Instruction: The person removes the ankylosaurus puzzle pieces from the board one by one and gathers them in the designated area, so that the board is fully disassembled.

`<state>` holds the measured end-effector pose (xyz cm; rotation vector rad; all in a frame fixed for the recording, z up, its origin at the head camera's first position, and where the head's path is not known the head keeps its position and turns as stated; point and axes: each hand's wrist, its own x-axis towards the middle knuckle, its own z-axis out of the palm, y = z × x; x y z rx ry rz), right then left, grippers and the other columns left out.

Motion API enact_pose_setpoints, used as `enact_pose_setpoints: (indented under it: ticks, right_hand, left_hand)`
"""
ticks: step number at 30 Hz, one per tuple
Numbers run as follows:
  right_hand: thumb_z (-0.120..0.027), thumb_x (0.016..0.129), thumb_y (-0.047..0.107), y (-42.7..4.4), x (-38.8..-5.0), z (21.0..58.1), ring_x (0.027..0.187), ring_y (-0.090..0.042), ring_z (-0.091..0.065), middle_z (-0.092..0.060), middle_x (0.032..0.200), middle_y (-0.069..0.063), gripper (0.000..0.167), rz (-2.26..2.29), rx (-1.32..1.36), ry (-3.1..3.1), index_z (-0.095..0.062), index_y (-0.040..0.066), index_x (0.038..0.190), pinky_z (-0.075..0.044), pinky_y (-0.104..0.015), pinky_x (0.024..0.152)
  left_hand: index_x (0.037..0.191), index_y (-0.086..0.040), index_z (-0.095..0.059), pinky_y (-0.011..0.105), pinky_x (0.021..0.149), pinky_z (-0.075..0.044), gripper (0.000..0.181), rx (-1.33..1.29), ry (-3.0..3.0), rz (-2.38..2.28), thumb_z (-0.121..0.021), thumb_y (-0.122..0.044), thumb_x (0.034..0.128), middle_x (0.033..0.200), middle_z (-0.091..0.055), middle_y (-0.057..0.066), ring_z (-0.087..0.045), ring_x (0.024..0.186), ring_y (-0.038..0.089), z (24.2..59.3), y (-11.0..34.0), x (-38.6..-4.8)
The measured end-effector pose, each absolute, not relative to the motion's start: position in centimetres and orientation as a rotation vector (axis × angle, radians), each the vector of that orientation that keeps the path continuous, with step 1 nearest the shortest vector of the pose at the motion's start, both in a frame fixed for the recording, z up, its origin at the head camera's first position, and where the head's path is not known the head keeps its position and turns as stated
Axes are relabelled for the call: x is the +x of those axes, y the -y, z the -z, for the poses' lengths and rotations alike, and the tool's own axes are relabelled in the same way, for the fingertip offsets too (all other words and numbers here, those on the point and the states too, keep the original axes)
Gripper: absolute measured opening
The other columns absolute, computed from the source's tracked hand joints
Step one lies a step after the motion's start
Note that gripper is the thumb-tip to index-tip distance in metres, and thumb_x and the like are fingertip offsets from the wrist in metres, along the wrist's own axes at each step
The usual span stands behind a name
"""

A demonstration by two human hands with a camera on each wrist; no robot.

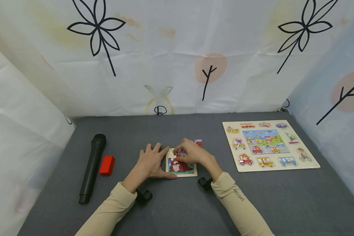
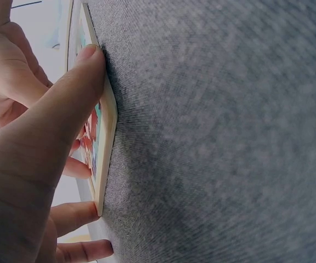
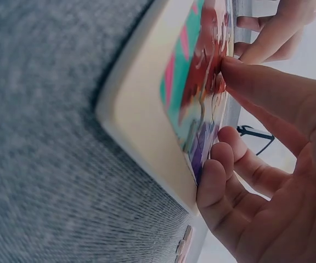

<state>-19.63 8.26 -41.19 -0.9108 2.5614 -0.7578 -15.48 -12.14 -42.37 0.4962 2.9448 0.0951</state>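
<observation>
A small jigsaw puzzle (image 1: 181,167) in a pale wooden frame lies on the table, showing a red-haired figure. My left hand (image 1: 149,163) spreads its fingers at the puzzle's left side. In the left wrist view its thumb (image 2: 84,74) presses on the frame's near edge, while another finger touches a corner. Over the upper part of the puzzle, my right hand (image 1: 191,152) pinches a puzzle piece at the picture's surface, with thumb and index finger together in the right wrist view (image 3: 229,68); the fingers hide most of it. A loose puzzle piece (image 1: 198,142) lies beyond the right hand.
A black microphone (image 1: 92,167) and a red block (image 1: 107,165) lie to the left. At the right is a large wooden vehicle puzzle board (image 1: 268,146). White printed cloth (image 1: 171,65) hangs behind the grey table (image 1: 177,209).
</observation>
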Motion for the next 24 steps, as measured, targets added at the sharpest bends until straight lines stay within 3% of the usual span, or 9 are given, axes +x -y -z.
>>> enact_pose_setpoints:
  ticks: [24]
  right_hand:
    - [-0.072,0.096,0.016,-7.71,-19.13,41.17,0.088,-0.019,-0.043,-0.055,0.106,-0.009,0.020,0.726,-0.805,-2.605,-0.075,0.014,0.116,-0.040,-0.033,0.077]
  left_hand:
    - [0.155,-0.024,-0.046,0.057,0.086,-0.049,0.116,0.501,-2.936,-0.091,-0.072,-0.088,0.0625,0.143,-0.049,0.012,-0.049,0.118,0.039,42.34,12.20,-15.53]
